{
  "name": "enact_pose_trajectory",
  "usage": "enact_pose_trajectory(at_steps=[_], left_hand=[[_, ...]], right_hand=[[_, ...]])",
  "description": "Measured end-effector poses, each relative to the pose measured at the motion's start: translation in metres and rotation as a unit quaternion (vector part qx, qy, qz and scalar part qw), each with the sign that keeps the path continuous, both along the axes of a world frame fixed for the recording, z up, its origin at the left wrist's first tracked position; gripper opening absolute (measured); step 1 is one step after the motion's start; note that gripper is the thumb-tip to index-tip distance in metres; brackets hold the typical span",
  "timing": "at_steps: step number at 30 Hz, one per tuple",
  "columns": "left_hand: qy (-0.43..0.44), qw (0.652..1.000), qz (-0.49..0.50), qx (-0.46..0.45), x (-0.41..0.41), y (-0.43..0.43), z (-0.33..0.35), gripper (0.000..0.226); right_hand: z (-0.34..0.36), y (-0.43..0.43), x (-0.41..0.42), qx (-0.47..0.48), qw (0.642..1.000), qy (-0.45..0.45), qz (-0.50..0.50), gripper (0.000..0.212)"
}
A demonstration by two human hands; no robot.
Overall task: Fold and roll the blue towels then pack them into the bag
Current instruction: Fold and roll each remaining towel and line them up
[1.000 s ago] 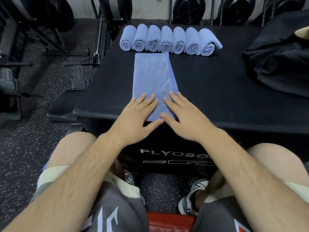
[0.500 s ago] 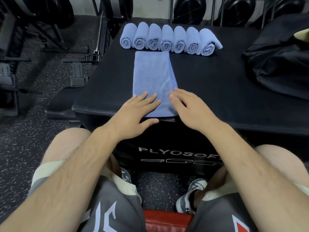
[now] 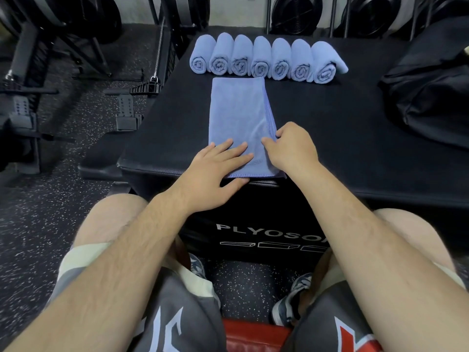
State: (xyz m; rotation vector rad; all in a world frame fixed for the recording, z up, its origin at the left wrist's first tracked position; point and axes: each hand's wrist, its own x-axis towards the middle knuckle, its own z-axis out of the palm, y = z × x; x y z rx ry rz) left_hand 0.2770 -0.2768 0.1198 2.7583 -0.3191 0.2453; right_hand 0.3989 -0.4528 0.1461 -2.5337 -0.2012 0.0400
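A: What do we see nearest to us?

B: We see our own knees in grey shorts (image 3: 162, 323), with a red seat edge (image 3: 256, 337) between them and a grey shoe (image 3: 291, 301) on the speckled floor (image 3: 50, 237).

A: And just past our knees?

B: A black padded box (image 3: 355, 138) printed with white letters stands in front of us. A folded blue towel (image 3: 238, 115) lies as a long strip on its top, its near end at the box's front edge.

A: What are our hands doing?

B: Our left hand (image 3: 215, 174) lies flat with straight, spread fingers pressing the towel's near left corner, thumb over the box edge. Our right hand (image 3: 291, 148) has curled fingers that pinch the towel's right hem near that same end.

A: What lies beyond the strip?

B: We count seven rolled blue towels (image 3: 264, 59) in a row, side by side and touching, spiral ends facing us, just past the strip's far end.

A: Where is the bag?

B: The black bag (image 3: 431, 97) slumps on the far right of the box, well apart from the towels. Behind everything we see dark weight plates (image 3: 294, 13) on racks.
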Motion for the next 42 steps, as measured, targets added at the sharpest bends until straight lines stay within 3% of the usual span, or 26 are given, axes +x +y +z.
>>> enact_pose_trajectory(at_steps=[4,7,11,17,21,28,32,34,36,39,42], left_hand=[[-0.003,1.0,0.006,-0.009,0.001,-0.001,0.0,0.06],[-0.009,1.0,0.007,-0.01,0.003,-0.001,0.001,0.061],[-0.013,1.0,0.009,-0.009,0.003,0.0,0.001,0.06],[-0.014,1.0,0.012,-0.012,0.002,-0.001,0.0,0.058],[-0.012,1.0,0.01,-0.013,0.001,-0.001,0.0,0.056],[-0.014,1.0,0.009,-0.01,0.001,-0.002,0.002,0.054],[-0.018,1.0,0.001,-0.001,0.001,0.002,0.003,0.059],[-0.017,1.0,0.003,0.012,0.0,0.004,0.004,0.067],[0.004,0.999,0.012,0.037,-0.002,0.005,0.004,0.075],[0.041,0.997,0.019,0.058,-0.006,0.004,0.003,0.078],[0.026,0.998,0.004,0.057,-0.01,0.007,0.003,0.074]], right_hand=[[-0.001,0.001,0.003,-0.022,1.0,0.002,-0.008,0.048],[0.001,0.0,0.002,0.007,1.0,-0.001,0.011,0.044],[-0.001,-0.002,-0.005,0.059,0.998,-0.022,0.024,0.018],[0.012,-0.003,-0.012,0.143,0.99,0.005,0.022,0.029],[0.02,-0.001,-0.012,0.066,0.995,0.068,0.032,0.047],[0.014,-0.002,-0.013,0.152,0.987,0.05,0.017,0.03],[0.007,-0.009,-0.011,0.05,0.998,-0.016,0.023,0.021],[0.002,-0.011,-0.014,-0.004,0.995,-0.086,0.045,0.027],[0.0,-0.013,-0.017,-0.035,0.977,-0.168,0.128,0.041],[-0.007,-0.016,-0.022,-0.14,0.942,-0.114,0.283,0.053],[-0.015,-0.024,-0.027,-0.17,0.933,-0.071,0.31,0.059]])
